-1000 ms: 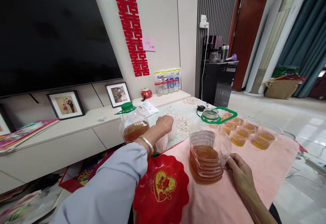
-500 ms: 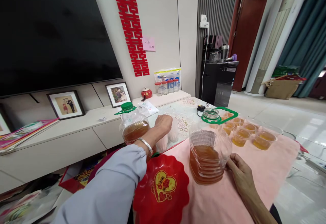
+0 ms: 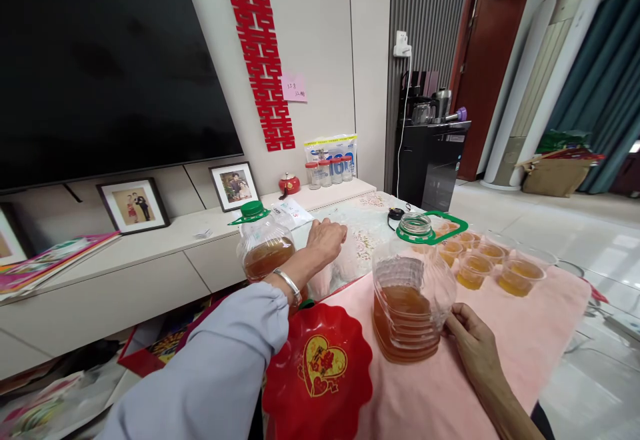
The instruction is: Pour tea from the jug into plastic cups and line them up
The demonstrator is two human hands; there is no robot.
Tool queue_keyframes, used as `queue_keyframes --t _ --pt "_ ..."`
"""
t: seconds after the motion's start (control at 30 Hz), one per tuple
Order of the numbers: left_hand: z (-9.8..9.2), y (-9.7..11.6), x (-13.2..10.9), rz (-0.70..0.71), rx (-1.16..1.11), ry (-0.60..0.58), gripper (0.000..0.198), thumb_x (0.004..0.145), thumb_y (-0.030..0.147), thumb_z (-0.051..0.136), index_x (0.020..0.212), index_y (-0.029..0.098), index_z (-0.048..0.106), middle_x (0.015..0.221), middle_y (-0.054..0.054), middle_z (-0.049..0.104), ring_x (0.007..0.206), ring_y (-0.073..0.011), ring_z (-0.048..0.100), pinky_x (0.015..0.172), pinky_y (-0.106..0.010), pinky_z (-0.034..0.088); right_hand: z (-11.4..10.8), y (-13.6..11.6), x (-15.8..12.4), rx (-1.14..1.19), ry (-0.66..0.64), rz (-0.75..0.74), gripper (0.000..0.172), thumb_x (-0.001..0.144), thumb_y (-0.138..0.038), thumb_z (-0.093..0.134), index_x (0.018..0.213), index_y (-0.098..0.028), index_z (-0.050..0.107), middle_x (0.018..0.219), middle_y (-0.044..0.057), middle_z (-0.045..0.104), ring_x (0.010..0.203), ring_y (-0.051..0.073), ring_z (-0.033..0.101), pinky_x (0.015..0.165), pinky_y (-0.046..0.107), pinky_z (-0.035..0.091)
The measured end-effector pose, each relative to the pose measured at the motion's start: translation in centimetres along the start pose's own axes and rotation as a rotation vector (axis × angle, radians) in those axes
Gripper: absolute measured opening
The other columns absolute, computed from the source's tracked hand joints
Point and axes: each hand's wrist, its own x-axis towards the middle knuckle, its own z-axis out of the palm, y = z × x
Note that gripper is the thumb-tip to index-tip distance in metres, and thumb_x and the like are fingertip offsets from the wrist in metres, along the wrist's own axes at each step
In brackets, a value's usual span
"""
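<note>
Several cups [image 3: 521,283] and a red dish [image 3: 345,387] flank the open jug [image 3: 410,323] on pink cloth [image 3: 425,403], floor [image 3: 595,367] beyond; your right hand [image 3: 475,343] curls narrow, left hand [image 3: 324,241] I cannot tell.

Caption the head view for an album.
Left hand stretched past a red scalloped tray; right hand beside an uncapped jug of amber liquid, part-filled cups beyond.
</note>
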Motion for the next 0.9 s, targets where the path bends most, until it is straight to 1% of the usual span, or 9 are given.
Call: queue_keyframes --t 0.13,0.2,0.3,0.43,0.6,0.67,0.73,0.8,0.9 --pt "-0.3 0.0 0.0 -0.001 0.010 -0.026 0.025 0.091 0.005 0.056 0.108 0.013 0.072 0.107 -0.008 0.069 0.126 -0.0235 0.057 0.108 -0.043 0.050 0.0 0.0 0.0 0.003 -0.007 -0.002 0.030 0.098 -0.047 0.069 0.087 -0.020 0.066 0.073 -0.006 0.063 0.064 0.011 0.061 0.063 0.029 0.054" --pt "-0.2 0.0 0.0 -0.006 0.024 -0.049 0.026 0.094 0.007 0.056 0.114 0.013 0.071 0.110 -0.009 0.069 0.125 -0.0231 0.059 0.105 -0.041 0.054 0.0 -0.1 0.0 0.002 -0.012 0.002 0.030 0.098 -0.047 0.069 0.087 -0.020 0.066 0.073 -0.006 0.063 0.064 0.011 0.061 0.064 0.030 0.054" --pt "0.0 0.1 0.0 -0.002 0.045 -0.096 0.028 0.099 0.010 0.052 0.121 0.013 0.069 0.117 -0.010 0.069 0.120 -0.0224 0.064 0.103 -0.043 0.056 -0.1 -0.4 -0.1 -0.004 -0.019 0.011 0.029 0.098 -0.046 0.069 0.087 -0.020 0.066 0.073 -0.006 0.064 0.064 0.011 0.062 0.065 0.030 0.055" --pt "0.2 0.2 0.3 0.008 0.036 -0.144 0.028 0.101 0.013 0.052 0.125 0.013 0.068 0.125 -0.010 0.068 0.121 -0.0213 0.065 0.107 -0.044 0.056 -0.2 -0.4 -0.1 -0.010 -0.019 0.013 0.030 0.098 -0.047 0.069 0.086 -0.020 0.066 0.073 -0.006 0.063 0.064 0.011 0.062 0.064 0.030 0.055" --pt "0.3 -0.2 0.8 0.020 -0.003 -0.187 0.030 0.095 0.014 0.065 0.124 0.011 0.069 0.129 -0.011 0.068 0.125 -0.0207 0.063 0.113 -0.042 0.053 -0.2 -0.1 0.0 -0.018 -0.027 0.000 0.030 0.098 -0.047 0.069 0.087 -0.020 0.066 0.073 -0.006 0.064 0.064 0.011 0.062 0.065 0.030 0.055" --pt "0.5 -0.4 1.1 0.018 -0.018 -0.190 0.026 0.096 0.015 0.065 0.121 0.011 0.070 0.127 -0.010 0.069 0.124 -0.0200 0.064 0.112 -0.042 0.054 -0.3 0.0 0.0 -0.022 -0.034 -0.007 0.030 0.098 -0.047 0.069 0.087 -0.020 0.066 0.073 -0.006 0.064 0.064 0.011 0.062 0.065 0.030 0.055" --pt "0.8 -0.6 1.2 0.005 -0.032 -0.184 0.019 0.099 0.018 0.063 0.114 0.011 0.072 0.120 -0.009 0.071 0.120 -0.0192 0.065 0.110 -0.042 0.055 -0.3 0.0 0.1 -0.026 -0.039 -0.014 0.029 0.098 -0.047 0.069 0.089 -0.019 0.067 0.073 -0.006 0.064 0.064 0.011 0.062 0.064 0.030 0.055" --pt "1.0 -0.6 1.3 -0.011 -0.043 -0.175 0.017 0.100 0.022 0.063 0.108 0.010 0.073 0.115 -0.009 0.072 0.117 -0.0190 0.066 0.108 -0.042 0.057 -0.4 0.1 0.1 -0.030 -0.041 -0.021 0.030 0.098 -0.048 0.069 0.090 -0.019 0.067 0.074 -0.006 0.064 0.064 0.011 0.062 0.064 0.030 0.055" --pt "0.9 -0.5 1.3 -0.034 -0.059 -0.161 0.014 0.097 0.020 0.066 0.105 0.010 0.073 0.112 -0.008 0.072 0.115 -0.0183 0.067 0.107 -0.041 0.057 -0.4 0.2 0.1 -0.034 -0.040 -0.027 0.030 0.098 -0.048 0.068 0.090 -0.019 0.067 0.074 -0.006 0.064 0.064 0.012 0.062 0.064 0.030 0.055"
